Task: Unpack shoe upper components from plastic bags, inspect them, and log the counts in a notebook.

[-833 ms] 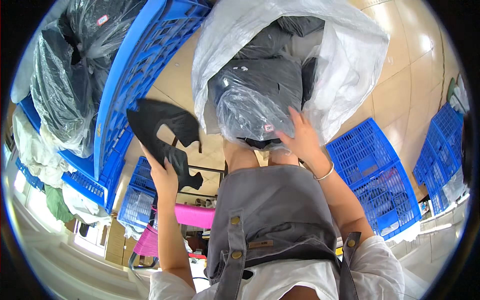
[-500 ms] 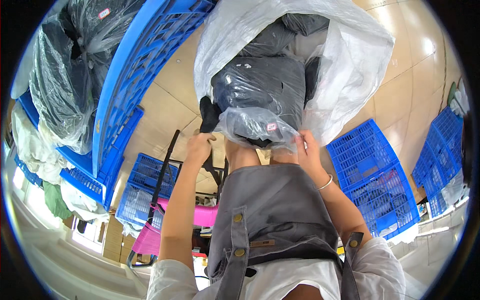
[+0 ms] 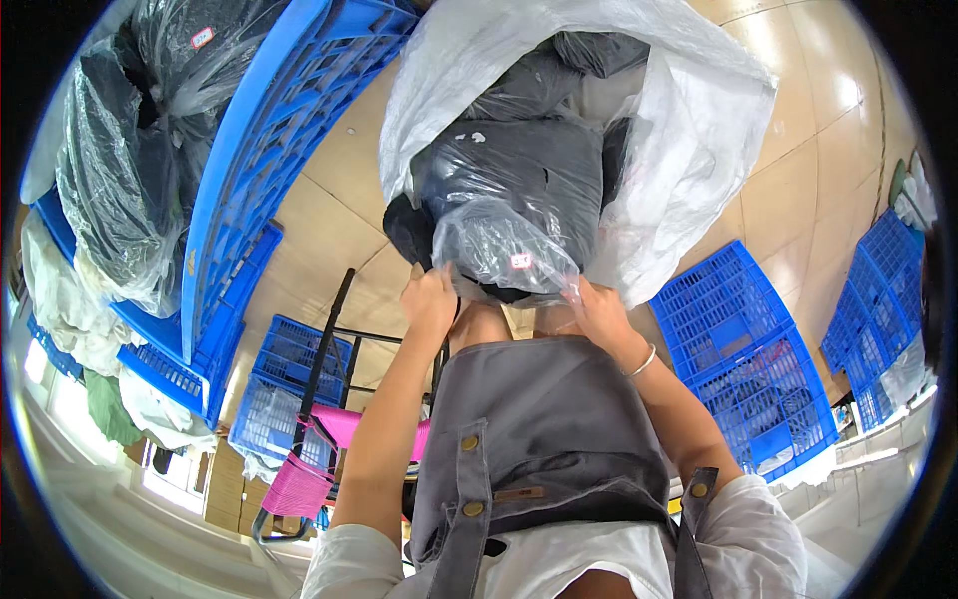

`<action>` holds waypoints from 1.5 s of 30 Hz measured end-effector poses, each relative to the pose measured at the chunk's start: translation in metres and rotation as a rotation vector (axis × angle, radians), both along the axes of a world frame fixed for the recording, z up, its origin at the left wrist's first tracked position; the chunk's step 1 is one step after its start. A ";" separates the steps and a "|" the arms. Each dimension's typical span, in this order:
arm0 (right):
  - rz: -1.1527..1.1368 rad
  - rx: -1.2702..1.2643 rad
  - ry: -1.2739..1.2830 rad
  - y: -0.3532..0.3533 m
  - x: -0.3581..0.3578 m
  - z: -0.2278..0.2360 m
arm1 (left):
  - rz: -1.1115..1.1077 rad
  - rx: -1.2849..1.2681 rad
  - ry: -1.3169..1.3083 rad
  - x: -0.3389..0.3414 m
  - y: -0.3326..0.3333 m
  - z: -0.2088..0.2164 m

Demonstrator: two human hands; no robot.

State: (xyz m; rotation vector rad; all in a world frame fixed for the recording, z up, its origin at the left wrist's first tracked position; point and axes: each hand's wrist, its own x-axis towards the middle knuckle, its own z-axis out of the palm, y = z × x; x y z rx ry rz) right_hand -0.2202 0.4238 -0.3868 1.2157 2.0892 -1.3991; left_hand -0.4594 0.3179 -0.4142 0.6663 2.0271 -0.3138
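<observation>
A clear plastic bag (image 3: 499, 250) full of black cut pieces rests on my knees, inside a big white sack (image 3: 689, 130). My left hand (image 3: 431, 299) grips the bag's near left edge, where a black piece (image 3: 409, 228) pokes out beside it. My right hand (image 3: 599, 311) holds the bag's near right edge; a thin bangle sits on that wrist. More dark bagged bundles (image 3: 589, 60) fill the sack behind. I wear a grey apron (image 3: 544, 419).
A tall blue plastic crate (image 3: 269, 140) stands at the left with clear bags of dark material (image 3: 130, 150) beside it. More blue crates lie at the right (image 3: 758, 349) and lower left (image 3: 284, 379). A pink-webbed stool (image 3: 299, 479) and a black metal frame stand on the tiled floor.
My left hand held a black cut piece up at the left; it has brought it to the bag's edge and now grips there. My right hand slid down from the bag's top to its near edge.
</observation>
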 end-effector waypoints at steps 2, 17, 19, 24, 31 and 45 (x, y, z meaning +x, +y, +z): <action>-0.052 0.040 0.152 0.009 0.011 0.015 | -0.105 0.170 0.023 0.006 0.002 0.033; -1.039 0.383 0.242 0.146 0.013 0.112 | -0.251 0.865 -0.049 0.007 0.173 0.168; -0.997 0.486 0.181 0.139 0.017 0.118 | -0.296 0.905 -0.027 0.001 0.192 0.149; -0.285 0.596 0.001 0.087 0.038 0.012 | -0.409 0.767 0.003 -0.019 0.219 0.013; -0.283 0.339 -0.286 0.103 0.030 -0.133 | -0.289 0.616 -0.044 -0.015 0.217 -0.027; -0.126 0.100 -0.185 0.069 0.043 -0.090 | -0.080 0.861 -0.056 -0.034 0.139 0.086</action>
